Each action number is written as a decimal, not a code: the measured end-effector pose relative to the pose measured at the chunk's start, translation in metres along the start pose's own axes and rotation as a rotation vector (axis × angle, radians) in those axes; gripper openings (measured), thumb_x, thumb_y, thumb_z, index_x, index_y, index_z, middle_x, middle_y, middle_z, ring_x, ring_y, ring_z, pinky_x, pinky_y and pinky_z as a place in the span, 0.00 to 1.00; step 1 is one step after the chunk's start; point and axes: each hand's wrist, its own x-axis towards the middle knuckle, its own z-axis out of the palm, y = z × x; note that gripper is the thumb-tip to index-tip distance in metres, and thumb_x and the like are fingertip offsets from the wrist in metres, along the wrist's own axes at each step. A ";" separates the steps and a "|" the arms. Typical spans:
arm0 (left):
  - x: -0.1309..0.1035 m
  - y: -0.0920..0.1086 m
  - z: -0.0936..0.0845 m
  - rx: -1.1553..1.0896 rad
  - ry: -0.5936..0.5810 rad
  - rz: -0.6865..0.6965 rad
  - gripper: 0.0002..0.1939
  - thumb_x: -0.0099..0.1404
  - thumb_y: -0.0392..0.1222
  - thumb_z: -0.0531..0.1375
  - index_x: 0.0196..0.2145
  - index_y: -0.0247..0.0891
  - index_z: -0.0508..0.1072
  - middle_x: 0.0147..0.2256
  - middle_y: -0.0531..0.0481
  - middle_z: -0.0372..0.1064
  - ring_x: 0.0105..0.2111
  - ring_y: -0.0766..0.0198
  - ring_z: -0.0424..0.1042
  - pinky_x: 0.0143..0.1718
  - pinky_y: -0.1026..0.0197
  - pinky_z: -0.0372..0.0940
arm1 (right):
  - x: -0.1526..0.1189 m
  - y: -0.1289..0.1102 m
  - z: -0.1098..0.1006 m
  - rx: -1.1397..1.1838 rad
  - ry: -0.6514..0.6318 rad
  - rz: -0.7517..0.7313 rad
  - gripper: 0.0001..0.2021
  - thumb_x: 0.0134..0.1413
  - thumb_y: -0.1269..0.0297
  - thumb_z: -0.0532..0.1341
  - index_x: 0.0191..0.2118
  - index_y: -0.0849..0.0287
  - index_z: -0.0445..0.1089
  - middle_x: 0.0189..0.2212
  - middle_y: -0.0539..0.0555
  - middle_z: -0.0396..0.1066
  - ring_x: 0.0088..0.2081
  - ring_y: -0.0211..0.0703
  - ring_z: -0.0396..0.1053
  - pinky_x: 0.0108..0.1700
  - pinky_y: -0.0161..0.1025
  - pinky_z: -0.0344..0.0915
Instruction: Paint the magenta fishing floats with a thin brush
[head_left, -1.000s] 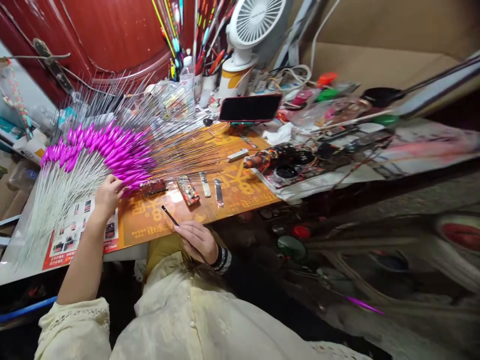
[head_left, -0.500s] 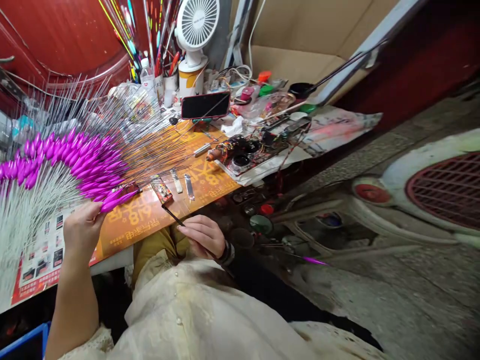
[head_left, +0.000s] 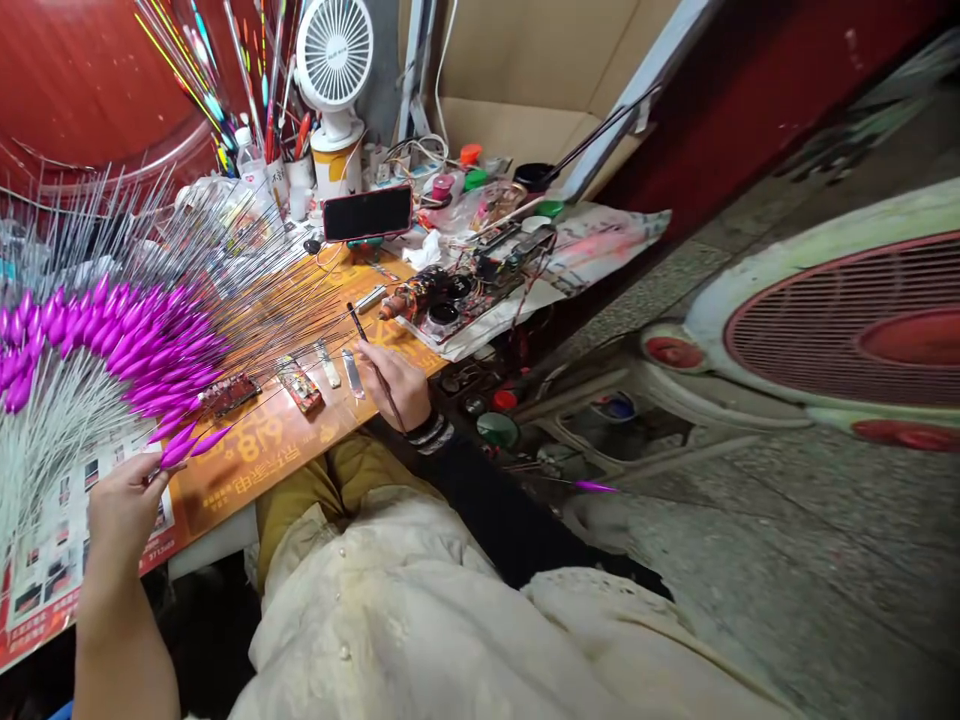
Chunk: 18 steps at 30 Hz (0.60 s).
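Observation:
At the left of the table, my left hand (head_left: 124,505) is closed, thumb and fingers pinching at the pale stems of glossy purple fishing floats (head_left: 178,446). How many it grips I cannot tell. Behind it fans a thick bunch of purple floats (head_left: 161,335), with white stems (head_left: 56,450) to the front and dark thin stems to the back. My right hand (head_left: 401,385) is closed on a thin dark paintbrush (head_left: 356,322), tilted with its upper end past the fingers. Below this hand lie a small flat strip (head_left: 352,373) and a paint-spattered block (head_left: 299,385).
Open black paint pots (head_left: 444,314) and a spattered bottle (head_left: 409,295) stand on paper at the table's right. A phone (head_left: 367,213) leans behind them, near a small white fan (head_left: 335,55). On the floor at right is a large fan (head_left: 810,330).
My right hand, with the paintbrush, has moved up and forward over the table edge towards the paint pots, and the brush has turned. My left hand still grips the floats; the whole view has shifted.

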 end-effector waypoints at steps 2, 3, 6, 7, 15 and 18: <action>0.001 -0.002 0.002 -0.009 0.003 0.013 0.10 0.63 0.49 0.61 0.32 0.45 0.81 0.32 0.52 0.78 0.29 0.63 0.71 0.30 0.63 0.59 | 0.004 0.003 0.004 -0.021 -0.046 0.050 0.23 0.71 0.66 0.52 0.69 0.59 0.61 0.58 0.62 0.74 0.58 0.49 0.74 0.61 0.48 0.72; 0.002 -0.003 0.003 -0.012 -0.003 0.022 0.10 0.64 0.49 0.60 0.32 0.45 0.81 0.32 0.52 0.78 0.29 0.63 0.71 0.30 0.62 0.60 | 0.005 0.004 0.006 -0.024 -0.065 0.061 0.25 0.71 0.66 0.51 0.70 0.60 0.58 0.60 0.62 0.72 0.60 0.50 0.72 0.63 0.49 0.71; 0.004 -0.004 0.004 0.001 -0.011 0.035 0.11 0.65 0.49 0.60 0.34 0.45 0.81 0.32 0.53 0.78 0.28 0.63 0.71 0.29 0.62 0.59 | 0.007 0.005 0.007 -0.034 -0.113 0.078 0.27 0.71 0.67 0.50 0.73 0.61 0.53 0.65 0.63 0.66 0.65 0.52 0.68 0.66 0.50 0.68; 0.005 -0.004 0.005 0.006 -0.004 0.032 0.11 0.65 0.50 0.60 0.35 0.45 0.81 0.31 0.53 0.78 0.27 0.63 0.71 0.28 0.62 0.58 | 0.008 0.005 0.006 -0.042 -0.124 0.085 0.28 0.71 0.67 0.50 0.73 0.62 0.52 0.66 0.63 0.65 0.65 0.52 0.67 0.66 0.49 0.67; 0.005 -0.003 0.007 -0.007 -0.019 0.028 0.13 0.65 0.53 0.60 0.36 0.45 0.81 0.29 0.53 0.76 0.23 0.64 0.67 0.27 0.61 0.58 | 0.008 0.007 0.007 -0.079 -0.130 0.105 0.28 0.71 0.67 0.50 0.73 0.64 0.50 0.67 0.65 0.64 0.67 0.50 0.65 0.68 0.47 0.66; 0.004 -0.004 0.007 -0.012 -0.010 0.046 0.13 0.65 0.52 0.59 0.35 0.46 0.81 0.31 0.53 0.77 0.25 0.63 0.68 0.28 0.61 0.58 | 0.007 0.007 0.008 -0.078 -0.136 0.121 0.29 0.71 0.67 0.50 0.74 0.65 0.49 0.67 0.66 0.62 0.67 0.51 0.64 0.68 0.48 0.65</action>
